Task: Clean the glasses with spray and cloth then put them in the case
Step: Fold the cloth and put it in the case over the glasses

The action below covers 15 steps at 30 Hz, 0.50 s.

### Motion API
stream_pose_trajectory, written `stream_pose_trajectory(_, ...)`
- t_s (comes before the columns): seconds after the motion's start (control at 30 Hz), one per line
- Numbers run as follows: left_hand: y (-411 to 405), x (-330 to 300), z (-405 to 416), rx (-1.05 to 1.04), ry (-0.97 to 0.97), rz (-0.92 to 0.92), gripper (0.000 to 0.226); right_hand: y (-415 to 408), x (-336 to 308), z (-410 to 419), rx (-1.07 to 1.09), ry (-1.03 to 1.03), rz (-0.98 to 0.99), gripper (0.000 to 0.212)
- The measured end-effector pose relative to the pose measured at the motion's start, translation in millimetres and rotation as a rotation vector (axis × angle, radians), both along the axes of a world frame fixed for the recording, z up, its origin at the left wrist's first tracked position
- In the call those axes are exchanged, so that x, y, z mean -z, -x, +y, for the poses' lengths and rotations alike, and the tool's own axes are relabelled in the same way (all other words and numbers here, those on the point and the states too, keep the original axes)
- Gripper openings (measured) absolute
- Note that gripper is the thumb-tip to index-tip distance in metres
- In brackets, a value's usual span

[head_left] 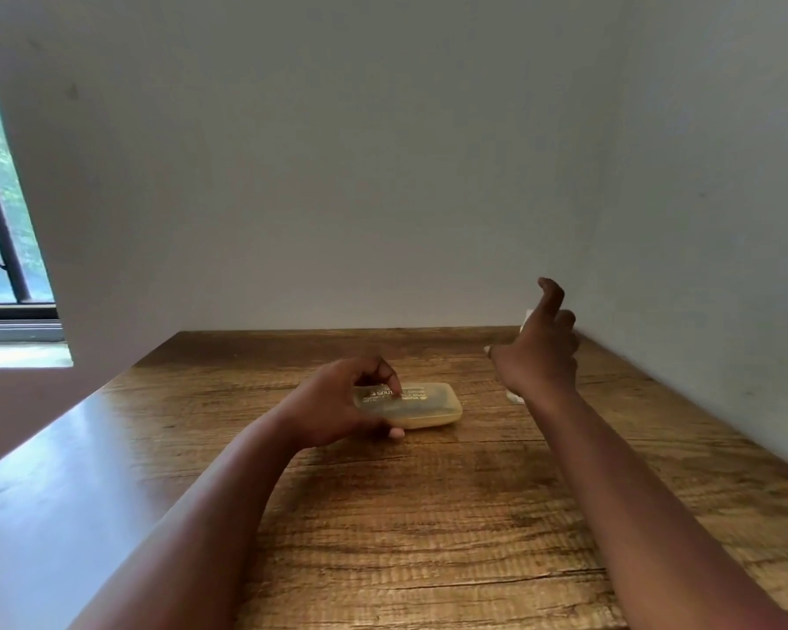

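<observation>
Nearest me is the brown wood-grain surface [428, 538], with both bare forearms stretched out over it. A little farther on, the left hand [337, 402] is curled round the left end of a translucent yellowish plastic glasses case [433, 409], thumb at the near edge and fingertips on the lid. The case lies flat and closed, its long axis running left to right, so its free end points toward the other arm. There is pale printing on the lid, and a dark shape shows through it. I take that for the glasses, though it is too murky to be sure. Beyond and to the right, the right hand [537, 352] is lifted clear of the wood, thumb and fingers loosely spread and gripping nothing that I can see. Just behind it stands a small white object [516, 396], mostly hidden, probably the spray bottle. That hand is much the nearer to it, and the object lies straight ahead of the palm. I see no cloth.
</observation>
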<state>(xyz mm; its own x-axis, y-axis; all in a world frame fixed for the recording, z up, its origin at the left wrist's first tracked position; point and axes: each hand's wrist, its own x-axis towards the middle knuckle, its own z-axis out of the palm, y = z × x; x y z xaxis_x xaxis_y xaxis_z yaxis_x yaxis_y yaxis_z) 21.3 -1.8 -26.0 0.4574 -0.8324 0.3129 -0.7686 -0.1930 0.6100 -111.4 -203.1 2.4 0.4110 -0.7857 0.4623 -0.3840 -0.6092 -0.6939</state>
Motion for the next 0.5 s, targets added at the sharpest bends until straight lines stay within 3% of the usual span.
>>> stream_pose_trajectory(0.27, 3, 0, 1, 0.022, 0.057, -0.004, 0.051, 2, 2, 1, -0.129, 0.033, -0.068, 0.069)
stream_pose_trajectory(0.5, 0, 0, 2, 0.03, 0.062, -0.006, 0.056, 1, -2, 10, -0.277, 0.061, -0.059, 0.063)
